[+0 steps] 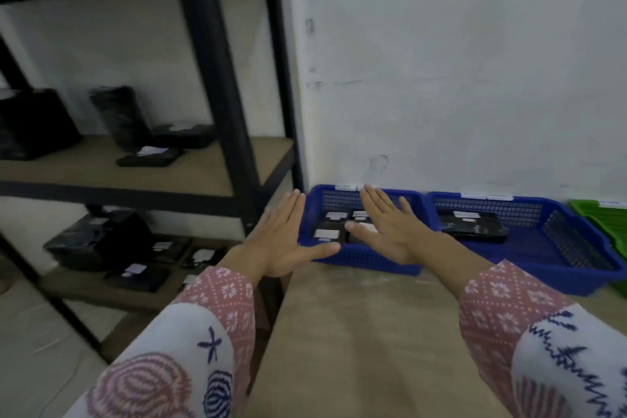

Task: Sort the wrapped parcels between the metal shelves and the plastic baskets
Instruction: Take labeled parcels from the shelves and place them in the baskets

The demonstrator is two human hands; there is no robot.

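Note:
My left hand (pixel 285 234) and my right hand (pixel 386 231) are both stretched out flat, fingers apart, holding nothing. They hover in front of a blue plastic basket (pixel 359 260) that holds several black wrapped parcels (pixel 330 226) with white labels. A second blue basket (pixel 549 268) to the right holds one black parcel (pixel 475 224). The black metal shelves (pixel 217 78) stand at the left. More black parcels lie on the middle shelf (pixel 149 158) and on the lower shelf (pixel 101 241).
A green basket (pixel 607 217) shows at the far right edge. The baskets stand on a tan tabletop (pixel 366 332) against a white wall (pixel 458 61). A gap separates the table from the shelf unit.

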